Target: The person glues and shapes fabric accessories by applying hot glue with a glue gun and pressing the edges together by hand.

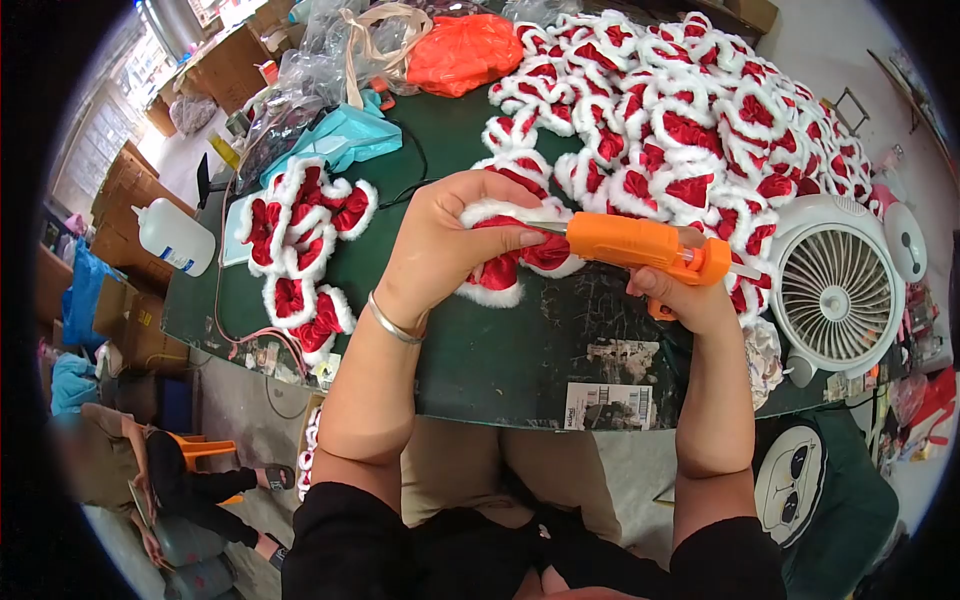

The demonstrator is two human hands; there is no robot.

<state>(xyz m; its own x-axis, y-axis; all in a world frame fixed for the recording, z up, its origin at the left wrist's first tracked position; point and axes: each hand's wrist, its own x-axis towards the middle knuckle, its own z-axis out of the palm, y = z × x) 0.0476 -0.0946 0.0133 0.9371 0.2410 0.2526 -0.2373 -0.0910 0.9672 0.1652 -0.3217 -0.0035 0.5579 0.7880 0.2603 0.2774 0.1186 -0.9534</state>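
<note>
My right hand (685, 300) is closed round the handle of an orange hot glue gun (625, 240), whose nozzle points left. A glue stick shows at its rear end. With thumb and fingers, my left hand (465, 230) pinches a red piece trimmed with white fluff (495, 280). The nozzle tip meets the piece close to my left thumb; whether glue comes out cannot be made out. Just beyond my hands starts a large heap of similar red and white fluffy pieces (690, 130). A smaller group of them (300, 240) lies to my left.
A white fan (835, 290) stands at the table's right. Along the back lie an orange-red plastic bag (465, 55) and a light blue bag (345, 135). A white bottle (175, 237) is at the left edge. Another person (150, 470) sits at lower left.
</note>
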